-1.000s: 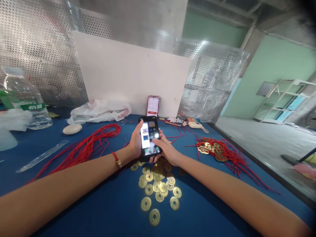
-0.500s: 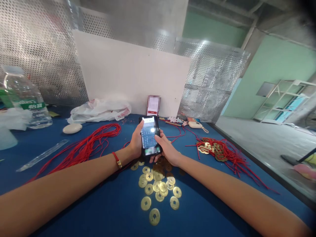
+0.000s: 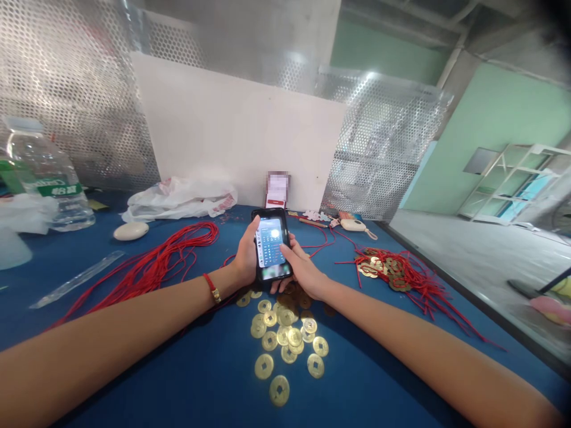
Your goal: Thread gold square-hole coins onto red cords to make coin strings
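Over the table (image 3: 214, 380), one smartphone (image 3: 271, 245) pinched in both hands' (image 3: 245, 260) (image 3: 303, 273) grip, roughly twenty coins (image 3: 285, 339)

We record a black smartphone (image 3: 272, 245), screen lit with rows of small icons, held tilted, its edges cradled between the left hand (image 3: 247, 258) and right hand (image 3: 302, 268).

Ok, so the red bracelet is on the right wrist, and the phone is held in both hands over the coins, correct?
The wrist is wrong: the bracelet is on the left wrist, not the right, as the head view shows. The phone is held in the left hand and right hand over the coins.
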`<state>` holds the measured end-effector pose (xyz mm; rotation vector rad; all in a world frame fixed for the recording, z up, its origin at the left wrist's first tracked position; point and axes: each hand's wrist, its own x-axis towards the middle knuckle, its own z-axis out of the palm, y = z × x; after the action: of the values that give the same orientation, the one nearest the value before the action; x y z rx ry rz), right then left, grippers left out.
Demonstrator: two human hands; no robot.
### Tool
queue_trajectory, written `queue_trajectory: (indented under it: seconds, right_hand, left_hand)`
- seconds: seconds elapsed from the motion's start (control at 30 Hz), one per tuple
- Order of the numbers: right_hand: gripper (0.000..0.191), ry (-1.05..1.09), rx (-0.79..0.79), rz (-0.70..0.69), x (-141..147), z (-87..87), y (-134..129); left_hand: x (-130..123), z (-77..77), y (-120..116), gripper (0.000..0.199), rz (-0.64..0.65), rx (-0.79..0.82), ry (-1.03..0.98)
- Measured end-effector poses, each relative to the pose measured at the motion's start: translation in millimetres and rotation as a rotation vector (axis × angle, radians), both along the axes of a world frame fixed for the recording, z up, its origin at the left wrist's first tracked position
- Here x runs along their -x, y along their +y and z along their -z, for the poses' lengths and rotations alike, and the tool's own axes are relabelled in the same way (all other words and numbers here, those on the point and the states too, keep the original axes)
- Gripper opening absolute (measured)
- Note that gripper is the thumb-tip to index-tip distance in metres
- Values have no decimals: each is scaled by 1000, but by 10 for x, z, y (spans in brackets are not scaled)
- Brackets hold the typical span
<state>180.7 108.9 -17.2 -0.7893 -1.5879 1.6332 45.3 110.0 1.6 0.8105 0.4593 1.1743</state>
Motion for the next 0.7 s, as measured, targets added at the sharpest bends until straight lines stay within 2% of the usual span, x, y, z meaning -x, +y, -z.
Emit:
queue_trajectory:
  seconds: [0.1,0.23,0.37,0.6,0.7]
  right_hand:
    - [49,21,-14,-10,5,11,9]
    - [51,57,-7,-40,2,4,4]
    - [55,75,8,-71,-17,0,7]
    - [94,52,-26,-118,-51,-29,-2]
    - [91,31,-16,-95,-42,-20,5]
  left_hand:
    - [-2,-3,3,63,-15,30,-21]
    - [6,10,17,67,0,84,-5]
    - [7,12,16,66,-26,64,-28]
    - [-29,-37,-15,66,-55,52,-47]
    - [-19,-21,1,66,-48,48,-47]
